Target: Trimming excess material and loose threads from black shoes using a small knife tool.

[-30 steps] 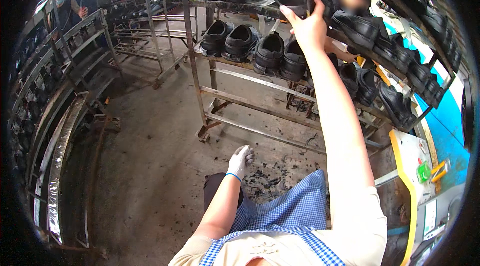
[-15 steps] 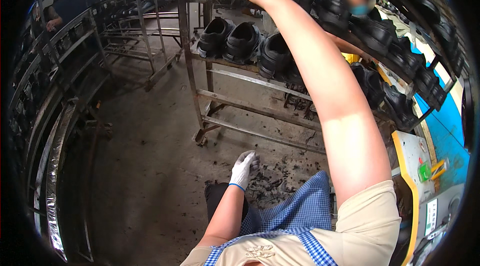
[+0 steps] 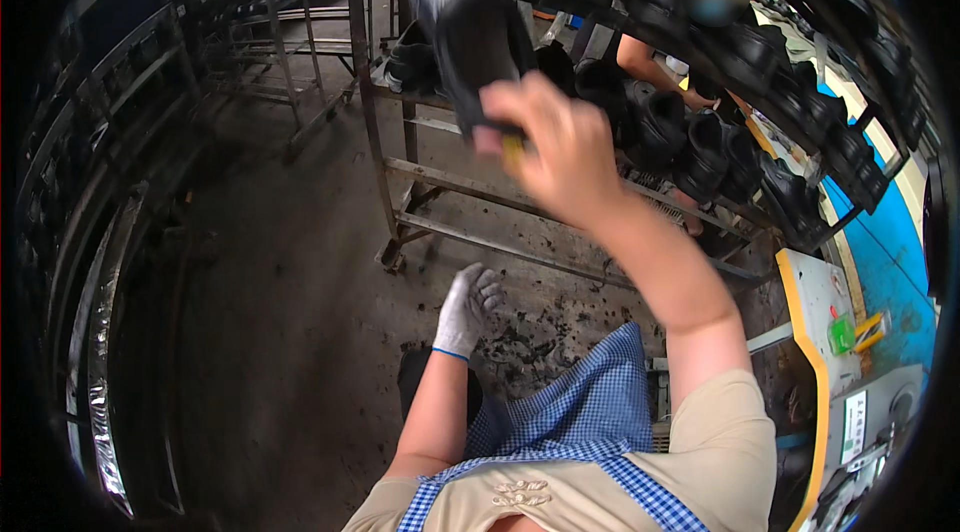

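Observation:
A black shoe (image 3: 470, 42) hangs in front of the rack, gripped at one end by my bare right hand (image 3: 565, 147). Motion smears both the shoe and the hand. A small yellow patch shows by my right fingers; what it belongs to I cannot make out. My left hand (image 3: 467, 310), in a white glove with a blue cuff edge, is held low over the floor before my checked apron. Its fingers are loosely bent and a little apart, with nothing seen in them. Behind the held shoe, another black shoe (image 3: 410, 62) sits on the rack's middle shelf.
The metal shoe rack (image 3: 372, 122) stands ahead, with several black shoes towards the right. Beyond it works another person, whose arm (image 3: 640, 60) shows. At right is a yellow-edged worktop (image 3: 815, 352) with a green item (image 3: 841, 335). More racks line the left; dark scraps litter the floor.
My right hand has come down and nearer from the top shelf, bringing a black shoe with it. My left hand has shifted slightly left and up, its fingers loosening.

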Tool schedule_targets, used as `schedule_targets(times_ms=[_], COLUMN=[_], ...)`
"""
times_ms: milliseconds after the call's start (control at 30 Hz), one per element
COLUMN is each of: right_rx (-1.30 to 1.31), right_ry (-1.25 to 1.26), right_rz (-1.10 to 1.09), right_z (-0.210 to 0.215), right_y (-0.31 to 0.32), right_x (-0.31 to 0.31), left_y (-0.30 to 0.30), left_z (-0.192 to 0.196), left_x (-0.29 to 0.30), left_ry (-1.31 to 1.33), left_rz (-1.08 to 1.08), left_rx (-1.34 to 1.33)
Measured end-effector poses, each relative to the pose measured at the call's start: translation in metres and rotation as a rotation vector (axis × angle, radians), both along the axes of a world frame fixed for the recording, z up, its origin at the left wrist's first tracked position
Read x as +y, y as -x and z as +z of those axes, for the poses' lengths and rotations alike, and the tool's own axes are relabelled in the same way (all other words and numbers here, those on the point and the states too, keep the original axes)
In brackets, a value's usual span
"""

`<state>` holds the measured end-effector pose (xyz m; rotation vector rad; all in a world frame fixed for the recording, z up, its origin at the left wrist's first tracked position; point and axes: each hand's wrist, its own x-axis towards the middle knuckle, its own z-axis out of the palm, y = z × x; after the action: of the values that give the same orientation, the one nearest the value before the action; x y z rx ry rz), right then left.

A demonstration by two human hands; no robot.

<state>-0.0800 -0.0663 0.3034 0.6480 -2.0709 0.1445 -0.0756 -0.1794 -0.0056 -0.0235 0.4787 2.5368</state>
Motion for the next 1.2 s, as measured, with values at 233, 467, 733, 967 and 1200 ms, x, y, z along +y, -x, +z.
schedule_targets(times_ms=[233, 467, 733, 967, 1200], right_rx=[-0.582, -1.226, -0.773, -0.853, -1.025], right_ry=[-0.091, 0.740, 0.707, 0.759, 0.990], right_rz=[0.197, 0.362, 0.368, 0.276, 0.492], right_z=[-0.175, -0.189, -0.131, -0.150, -0.211], right_y=[-0.157, -0.199, -0.171, -0.182, -0.231], right_x=[0.031, 0.053, 0.069, 0.075, 0.078], left_y=[0.000, -0.035, -0.099, -0.107, -0.065], left_z=[0.040, 0.054, 0.111, 0.103, 0.087], left_x=[-0.039, -0.021, -0.026, -0.033, -0.046], left_ry=[-0.223, 0.296, 0.543, 0.405, -0.162], left_rz=[0.115, 0.234, -0.061, 0.121, 0.211], left_rx=[0.311, 0.245, 0.612, 0.506, -0.059])
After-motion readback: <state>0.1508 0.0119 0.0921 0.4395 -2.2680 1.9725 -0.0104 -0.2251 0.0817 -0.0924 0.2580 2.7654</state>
